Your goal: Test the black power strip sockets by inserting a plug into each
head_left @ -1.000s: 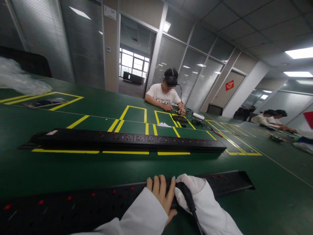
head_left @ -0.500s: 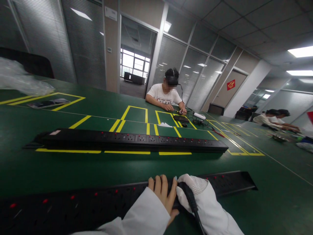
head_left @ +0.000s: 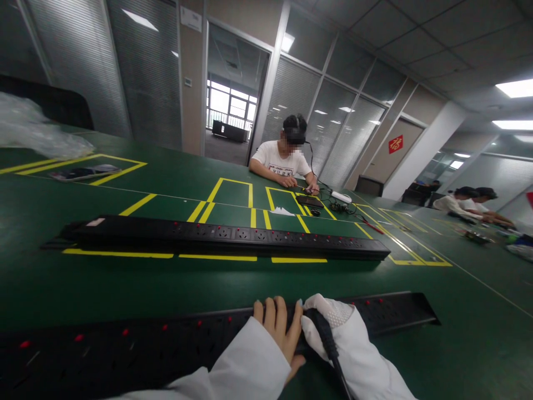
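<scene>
A long black power strip [head_left: 200,339] with red indicator lights runs along the near side of the green table. My bare left hand [head_left: 278,328] is laid across it, fingers over its far edge and thumb at its near side, holding it. Close beside, my right hand [head_left: 328,322], in a white dotted glove, is closed around a black power plug [head_left: 320,328]. The plug's cord trails down toward me. It is pressed against the strip's top; my fingers hide its prongs, so how far in it sits cannot be seen.
A second black power strip [head_left: 233,236] lies farther off on the green table [head_left: 200,283], along yellow tape lines. Clear plastic wrap [head_left: 37,130] and a phone [head_left: 85,172] are at the left. A co-worker [head_left: 283,153] sits opposite, near tangled cables [head_left: 341,208].
</scene>
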The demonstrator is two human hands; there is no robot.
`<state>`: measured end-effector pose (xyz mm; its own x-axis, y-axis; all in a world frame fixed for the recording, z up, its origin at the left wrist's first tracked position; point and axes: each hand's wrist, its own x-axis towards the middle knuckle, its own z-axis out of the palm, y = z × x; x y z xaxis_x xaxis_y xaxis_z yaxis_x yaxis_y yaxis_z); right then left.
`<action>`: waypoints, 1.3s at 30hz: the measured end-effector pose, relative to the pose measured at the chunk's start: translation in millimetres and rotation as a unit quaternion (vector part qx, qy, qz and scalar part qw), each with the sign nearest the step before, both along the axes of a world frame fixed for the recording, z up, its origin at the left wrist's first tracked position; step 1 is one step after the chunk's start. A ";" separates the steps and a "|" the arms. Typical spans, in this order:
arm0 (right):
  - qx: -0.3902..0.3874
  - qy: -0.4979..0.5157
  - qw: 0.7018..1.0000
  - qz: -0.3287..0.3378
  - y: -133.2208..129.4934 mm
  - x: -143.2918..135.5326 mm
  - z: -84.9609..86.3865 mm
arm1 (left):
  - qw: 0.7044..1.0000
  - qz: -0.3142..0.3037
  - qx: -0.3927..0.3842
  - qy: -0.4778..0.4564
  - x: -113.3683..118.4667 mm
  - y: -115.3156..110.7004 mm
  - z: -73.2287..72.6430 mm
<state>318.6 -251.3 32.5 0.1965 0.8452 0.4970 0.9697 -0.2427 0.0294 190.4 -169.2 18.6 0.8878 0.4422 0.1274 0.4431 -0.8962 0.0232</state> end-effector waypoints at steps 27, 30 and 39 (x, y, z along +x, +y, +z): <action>-0.012 0.105 0.994 -0.001 6.5 8.7 -2.4 | 1.000 -0.008 0.003 -0.020 1.7 1.0 -9.8; -0.003 0.040 0.999 0.023 4.0 11.0 -4.1 | 1.000 -0.006 -0.002 -0.026 2.4 1.3 -12.5; 0.042 -0.013 0.997 0.070 3.0 18.8 -12.4 | 0.999 0.002 0.001 -0.042 4.0 0.1 -17.0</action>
<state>337.4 -248.3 20.1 0.0650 0.8185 0.5708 0.9934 -0.1070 0.0403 194.4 -169.1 1.7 0.8722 0.4452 0.2028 0.4427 -0.8947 0.0597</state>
